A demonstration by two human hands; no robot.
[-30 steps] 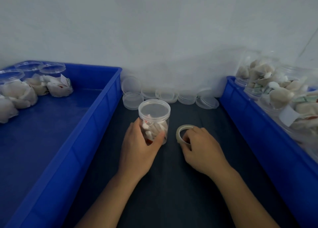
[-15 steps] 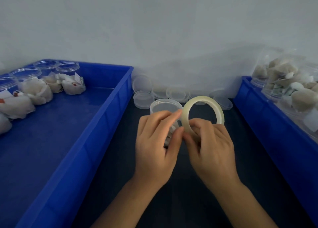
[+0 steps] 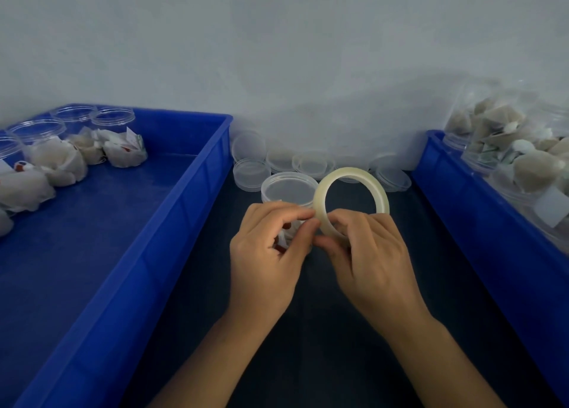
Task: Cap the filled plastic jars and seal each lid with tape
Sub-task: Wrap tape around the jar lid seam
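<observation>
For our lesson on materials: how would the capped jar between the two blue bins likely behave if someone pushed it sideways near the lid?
The jar would probably tip or skid easily: it stands upright, taller than wide, on a smooth dark table. It likely weighs little, being thin clear plastic holding soft paper-wrapped pieces. Its walls look stiff enough to keep shape.

A plain pale grey-white wall point(image 3: 277, 53) fills the upper half of the view. It has no window and no marks, only soft shadows low down on the right side. The light is dim, even and a little bluish. Under the wall there is a work surface point(image 3: 308, 346) covered with a dark, almost black mat, and it runs toward the viewer as a strip. On the left side of this strip stands a big blue plastic crate point(image 3: 172, 222), and on the right side stands a second blue crate point(image 3: 480, 222). Both crates reach back until the wall.
</observation>
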